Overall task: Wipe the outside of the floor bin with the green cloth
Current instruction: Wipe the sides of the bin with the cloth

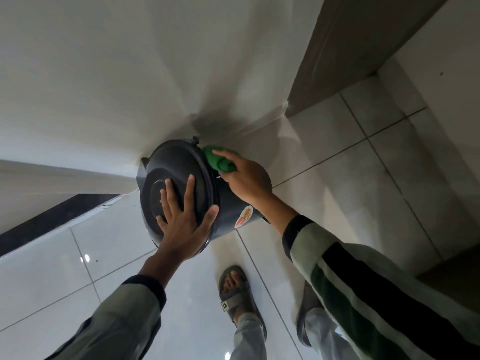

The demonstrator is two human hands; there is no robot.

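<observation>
A dark grey round floor bin (228,203) with a closed lid (176,162) stands on the tiled floor in a wall corner. A colourful sticker (243,216) shows on its side. My left hand (181,216) lies flat on the lid with fingers spread, the thumb hooked over the rim. My right hand (245,178) grips a bunched green cloth (217,159) and presses it against the bin's upper side just under the lid rim, on the far right. The bin's base is hidden behind the lid and my arms.
White walls (130,74) meet right behind the bin. A brown door or panel (337,48) stands at the upper right. My sandalled feet (235,294) are on the glossy white tiles just in front of the bin. A dark strip (52,216) runs along the left.
</observation>
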